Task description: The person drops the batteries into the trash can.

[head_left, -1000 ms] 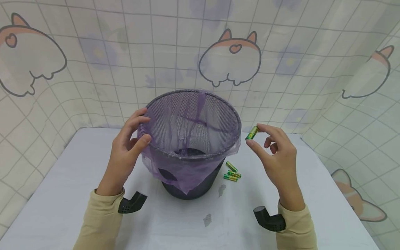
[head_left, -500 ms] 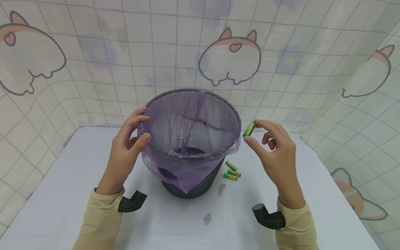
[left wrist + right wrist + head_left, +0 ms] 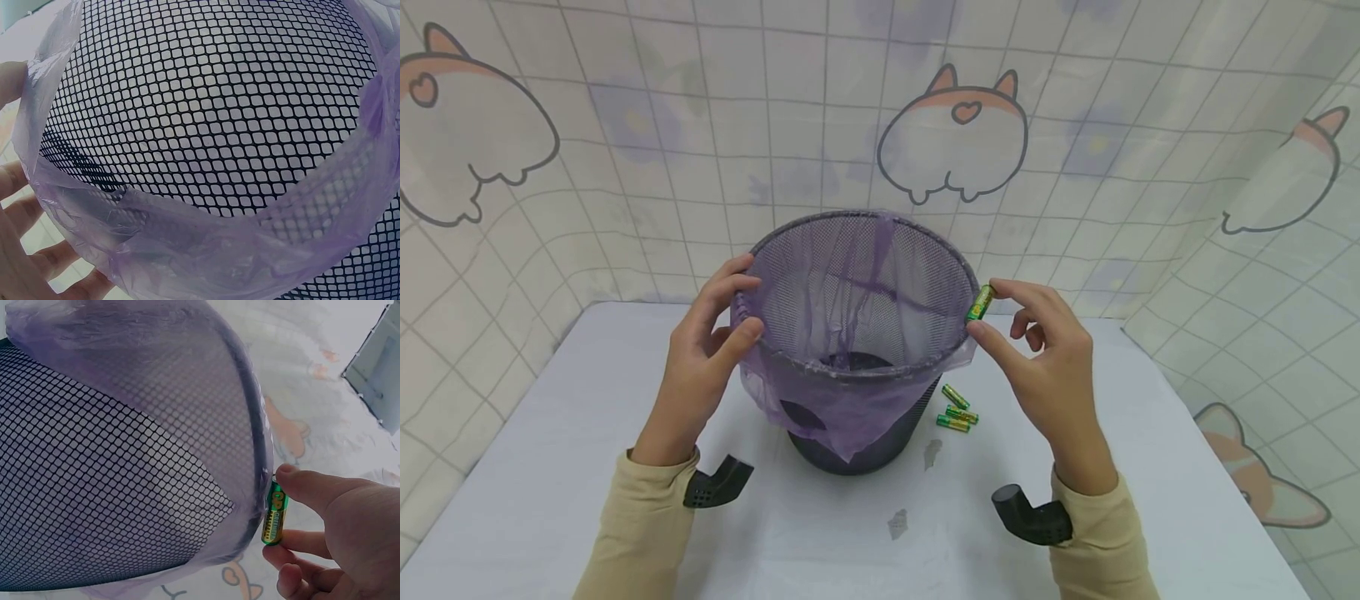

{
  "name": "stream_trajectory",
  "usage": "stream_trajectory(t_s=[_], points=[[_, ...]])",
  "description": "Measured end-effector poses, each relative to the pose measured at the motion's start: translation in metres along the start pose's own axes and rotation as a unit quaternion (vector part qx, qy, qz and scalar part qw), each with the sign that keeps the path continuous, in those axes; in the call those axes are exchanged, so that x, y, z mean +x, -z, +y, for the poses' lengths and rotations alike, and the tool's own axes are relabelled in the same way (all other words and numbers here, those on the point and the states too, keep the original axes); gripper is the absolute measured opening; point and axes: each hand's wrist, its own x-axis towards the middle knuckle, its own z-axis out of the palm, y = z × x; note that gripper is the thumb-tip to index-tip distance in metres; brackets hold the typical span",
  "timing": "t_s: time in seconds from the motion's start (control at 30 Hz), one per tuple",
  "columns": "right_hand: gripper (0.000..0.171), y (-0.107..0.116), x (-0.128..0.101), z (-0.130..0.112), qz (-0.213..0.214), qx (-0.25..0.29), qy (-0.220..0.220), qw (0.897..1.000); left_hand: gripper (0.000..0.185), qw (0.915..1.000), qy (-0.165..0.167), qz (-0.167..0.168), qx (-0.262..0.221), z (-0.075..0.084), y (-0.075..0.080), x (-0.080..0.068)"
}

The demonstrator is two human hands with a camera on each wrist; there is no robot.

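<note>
A black mesh wastebasket (image 3: 880, 457) stands on the table, lined with a thin purple plastic bag (image 3: 857, 408) folded over its rim. My left hand (image 3: 700, 358) grips the left side of the rim, thumb towards the inside; in the left wrist view its fingers (image 3: 25, 215) lie along the outside of the bag. With thumb and forefinger my right hand (image 3: 1045, 358) pinches a green and gold battery (image 3: 980, 302) by its ends, right at the basket's right rim. The right wrist view shows this battery (image 3: 275, 514) upright beside the bag-covered rim. Several similar batteries (image 3: 957, 410) lie right of the basket's base.
The white table (image 3: 625, 367) carries two grey patches (image 3: 898, 524) in front of the basket. A tile-patterned curtain (image 3: 797, 108) with cartoon dogs hangs behind and at both sides. Each wrist wears a black camera mount (image 3: 1032, 517).
My right hand has moved left and slightly up with the battery, from apart from the basket to its rim. My left hand has stayed on the rim.
</note>
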Motion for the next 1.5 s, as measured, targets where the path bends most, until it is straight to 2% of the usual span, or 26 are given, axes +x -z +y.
stream_trajectory(t_s=[0.47, 0.87, 1.5], points=[[0.043, -0.012, -0.001, -0.009, -0.017, 0.018, -0.008, 1.0, 0.041, 1.0, -0.003, -0.001, -0.003, 0.0, 0.0, 0.0], [0.043, -0.013, -0.002, -0.01, -0.024, 0.018, -0.016, 0.999, 0.041, 1.0, -0.004, 0.0, 0.003, -0.001, 0.0, 0.0], [0.044, -0.005, -0.01, -0.004, 0.001, -0.01, -0.002, 1.0, 0.041, 1.0, -0.002, -0.001, 0.001, -0.002, 0.0, 0.0]])
